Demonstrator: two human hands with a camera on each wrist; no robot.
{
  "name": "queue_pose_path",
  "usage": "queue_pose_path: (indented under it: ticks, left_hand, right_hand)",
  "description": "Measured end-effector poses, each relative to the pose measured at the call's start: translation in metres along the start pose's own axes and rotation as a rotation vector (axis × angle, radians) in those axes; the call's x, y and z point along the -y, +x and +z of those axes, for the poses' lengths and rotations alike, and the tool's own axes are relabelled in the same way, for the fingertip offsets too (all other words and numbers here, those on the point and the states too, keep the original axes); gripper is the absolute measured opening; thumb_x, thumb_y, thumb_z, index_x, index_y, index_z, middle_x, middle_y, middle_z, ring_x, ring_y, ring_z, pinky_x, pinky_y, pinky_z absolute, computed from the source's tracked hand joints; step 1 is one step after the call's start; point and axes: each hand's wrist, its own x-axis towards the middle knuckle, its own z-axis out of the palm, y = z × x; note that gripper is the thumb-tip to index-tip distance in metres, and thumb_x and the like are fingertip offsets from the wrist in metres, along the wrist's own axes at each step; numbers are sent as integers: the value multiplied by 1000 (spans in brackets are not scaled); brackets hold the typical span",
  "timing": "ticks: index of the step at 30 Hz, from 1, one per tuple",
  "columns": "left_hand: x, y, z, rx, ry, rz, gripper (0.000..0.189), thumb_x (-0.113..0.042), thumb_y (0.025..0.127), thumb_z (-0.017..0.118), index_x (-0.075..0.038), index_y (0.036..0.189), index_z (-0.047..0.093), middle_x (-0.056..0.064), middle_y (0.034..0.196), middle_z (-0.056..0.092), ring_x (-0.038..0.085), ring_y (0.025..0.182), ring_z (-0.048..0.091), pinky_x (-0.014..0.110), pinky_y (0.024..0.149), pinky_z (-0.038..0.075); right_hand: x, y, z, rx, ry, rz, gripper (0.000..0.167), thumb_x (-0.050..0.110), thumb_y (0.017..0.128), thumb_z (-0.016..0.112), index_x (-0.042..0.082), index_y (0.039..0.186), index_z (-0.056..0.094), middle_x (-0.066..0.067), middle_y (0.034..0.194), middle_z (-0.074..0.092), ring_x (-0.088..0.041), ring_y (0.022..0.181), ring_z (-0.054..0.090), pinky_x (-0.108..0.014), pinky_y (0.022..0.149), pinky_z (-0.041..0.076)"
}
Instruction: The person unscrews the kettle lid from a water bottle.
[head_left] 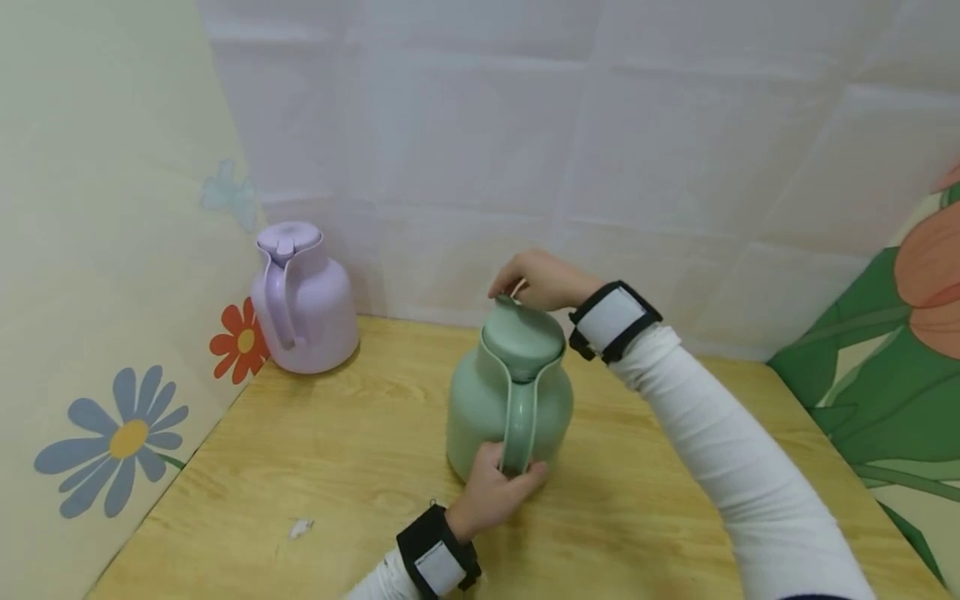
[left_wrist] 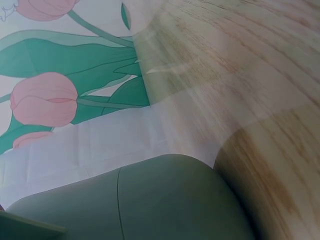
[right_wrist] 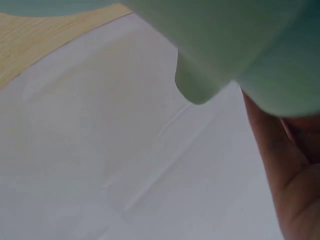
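Note:
A green thermos jug [head_left: 461, 408] stands on the wooden table, its handle toward me. Its body fills the lower part of the left wrist view. My left hand [head_left: 498, 492] grips the lower end of the jug's handle [head_left: 520, 417], the thumb on the right side and the fingers on the left. At the top, my right hand [head_left: 543, 279] bends over the far edge of the green lid [head_left: 525, 337] with curled fingers. In the right wrist view, part of the right hand [right_wrist: 290, 175] shows behind the green lid; its fingertips are hidden.
A lilac thermos jug [head_left: 322, 312] stands at the table's back left corner, close to the flowered wall. White sheeting [head_left: 450, 167] hangs behind the table [head_left: 360, 467]. A small pale mark [head_left: 301, 527] shows on the tabletop at front left. Tulip-printed covering [head_left: 862, 417] borders the right side.

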Motion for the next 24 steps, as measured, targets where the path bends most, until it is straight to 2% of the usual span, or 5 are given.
queue_pose_path:
  ticks: [3, 6, 14, 19, 24]
  left_hand:
    - [-11, 4, -2, 18, 1, 9, 26, 10, 78, 56, 2, 56, 45, 11, 47, 38, -3, 49, 35, 14, 47, 32]
    - [-17, 8, -4, 30, 2, -5, 25, 9, 79, 57, 2, 57, 46, 11, 48, 40, -3, 49, 36, 15, 47, 33]
    - [-8, 10, -12, 2, 41, -8, 16, 5, 80, 61, 3, 66, 54, 12, 54, 49, 0, 54, 43, 19, 51, 39]
    - [7, 7, -25, -8, 95, 107, 14, 2, 79, 65, 6, 91, 58, 15, 73, 61, 6, 70, 56, 25, 62, 49]
    - [-5, 9, -55, 14, 77, 183, 28, -10, 86, 59, 9, 106, 53, 22, 87, 62, 15, 81, 62, 32, 66, 52]
  right_hand:
    - [-5, -9, 1, -99, 24, -42, 37, -10, 84, 43, 1, 114, 61, -16, 115, 59, -30, 107, 54, -40, 84, 47]
    - [-10, -23, 7, -287, 39, -87, 30, -4, 87, 49, 0, 114, 60, -16, 117, 58, -30, 107, 53, -39, 81, 48]
    - [-3, -57, 40, -762, -5, -190, 14, -1, 82, 62, -4, 95, 67, -15, 90, 64, -23, 78, 60, -32, 61, 52]
    - [8, -76, 72, -933, 111, -116, 6, -4, 78, 65, -4, 84, 66, -12, 78, 64, -17, 69, 60, -23, 58, 51]
    - [24, -87, 109, -986, 392, -31, 4, -3, 83, 61, -6, 82, 63, -14, 73, 64, -15, 62, 59, -21, 56, 50]
